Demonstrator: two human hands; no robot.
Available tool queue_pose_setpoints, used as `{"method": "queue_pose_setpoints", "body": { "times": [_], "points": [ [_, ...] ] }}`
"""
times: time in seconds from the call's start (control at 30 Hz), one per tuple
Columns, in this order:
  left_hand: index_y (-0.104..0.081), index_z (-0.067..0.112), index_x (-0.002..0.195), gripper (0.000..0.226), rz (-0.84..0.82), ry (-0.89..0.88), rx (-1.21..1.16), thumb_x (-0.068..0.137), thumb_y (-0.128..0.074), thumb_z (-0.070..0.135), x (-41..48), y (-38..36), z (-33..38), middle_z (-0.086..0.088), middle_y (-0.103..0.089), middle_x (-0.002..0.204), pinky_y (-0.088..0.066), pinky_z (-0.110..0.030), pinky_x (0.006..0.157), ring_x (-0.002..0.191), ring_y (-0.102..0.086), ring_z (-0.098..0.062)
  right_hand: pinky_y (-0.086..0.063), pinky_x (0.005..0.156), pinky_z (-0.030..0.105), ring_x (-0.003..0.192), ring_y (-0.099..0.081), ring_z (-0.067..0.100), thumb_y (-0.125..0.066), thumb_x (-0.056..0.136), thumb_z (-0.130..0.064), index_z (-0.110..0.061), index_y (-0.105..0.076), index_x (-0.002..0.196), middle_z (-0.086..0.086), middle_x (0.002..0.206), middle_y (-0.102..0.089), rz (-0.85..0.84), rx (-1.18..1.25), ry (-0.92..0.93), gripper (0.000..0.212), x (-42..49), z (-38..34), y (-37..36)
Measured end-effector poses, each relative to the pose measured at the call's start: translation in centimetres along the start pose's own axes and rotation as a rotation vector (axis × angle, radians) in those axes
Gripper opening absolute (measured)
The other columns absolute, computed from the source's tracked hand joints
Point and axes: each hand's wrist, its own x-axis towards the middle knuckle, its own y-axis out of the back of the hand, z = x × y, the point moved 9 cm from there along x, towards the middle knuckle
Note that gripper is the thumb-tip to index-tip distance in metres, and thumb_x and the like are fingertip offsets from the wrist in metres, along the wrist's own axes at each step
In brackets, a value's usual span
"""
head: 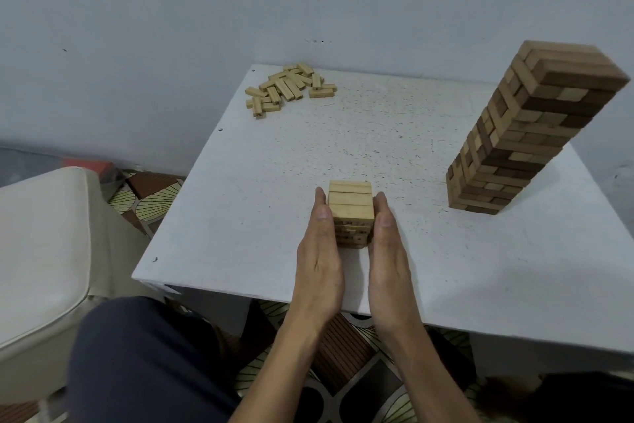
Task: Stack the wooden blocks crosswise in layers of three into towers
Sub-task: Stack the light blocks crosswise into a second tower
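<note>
Seen from the head camera, looking down: two bare hands meet at the near middle of a table. The left hand (320,251) and the right hand (389,251) lie with fingers straight and flat, palms facing each other. They press on opposite sides of a short tower of pale wooden blocks (350,203) without curling around it. The tower stands on the table between the palms, several layers high, and its top layer is three blocks side by side.

The blocks look light, stiff and smooth, and nothing but their own weight holds them in place. A layer would probably slide if pushed unevenly, so even pressure from flat palms on opposite faces suits squaring it up. A single block is best pinched by its long sides.

The white speckled square table (240,216) carries two more things. A loose pile of pale wooden blocks (290,88) lies at the far left corner, well apart from the hands. A tall tower of mixed light and dark brown wooden blocks (535,127) stands at the right.

Beyond the table are a cream cushioned seat (41,251) at the left, a knee in dark trousers (144,361) below, and a leaf-patterned floor (151,196).
</note>
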Motion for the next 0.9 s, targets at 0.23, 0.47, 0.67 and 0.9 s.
{"method": "queue_pose_setpoints", "body": {
  "times": [0.23, 0.47, 0.67, 0.9],
  "points": [
    [-0.032, 0.029, 0.154, 0.068, 0.092, -0.064, 0.002, 0.095, -0.023, 0.062, 1.8, 3.0, 1.2, 0.015, -0.044, 0.152, -0.028, -0.027, 0.119, 0.137, -0.039, 0.005, -0.034, 0.118, 0.039, 0.130, -0.050, -0.001, -0.025, 0.100, -0.061, -0.034, -0.049, 0.141, -0.013, 0.141, -0.056, 0.088, -0.105, 0.041, 0.054, 3.4, -1.6, 4.3],
    [-0.067, 0.026, 0.120, 0.023, 0.183, -0.170, 0.197, 0.102, -0.053, 0.025, 8.0, 7.2, 3.6, 0.015, -0.069, 0.114, -0.050, -0.022, 0.092, 0.107, -0.062, 0.002, -0.054, 0.098, 0.040, 0.100, -0.070, 0.017, -0.043, 0.106, -0.027, -0.020, -0.068, 0.116, 0.000, 0.108, -0.074, -0.056, -0.191, -0.010, 0.027, 11.4, -4.9, 4.6],
    [-0.068, 0.020, 0.119, 0.024, 0.251, -0.233, 0.485, 0.098, -0.058, 0.023, 15.7, 8.9, 5.0, 0.012, -0.067, 0.112, -0.047, -0.010, 0.082, 0.093, -0.061, 0.004, -0.054, 0.084, 0.029, 0.093, -0.068, 0.014, -0.052, 0.101, -0.020, -0.021, -0.067, 0.118, 0.001, 0.110, -0.069, -0.059, -0.424, 0.104, 0.023, 19.0, -6.0, 1.8],
    [-0.071, 0.019, 0.113, 0.026, 0.389, -0.334, 0.971, 0.096, -0.053, 0.026, 23.4, 9.6, 5.8, -0.002, -0.068, 0.108, -0.043, -0.035, 0.081, 0.101, -0.061, -0.025, -0.048, 0.078, 0.019, 0.090, -0.061, 0.012, -0.056, 0.098, -0.018, -0.018, -0.066, 0.124, 0.003, 0.118, -0.064, -0.071, -0.758, 0.293, 0.028, 26.7, -5.6, -2.8]
  ]
}}
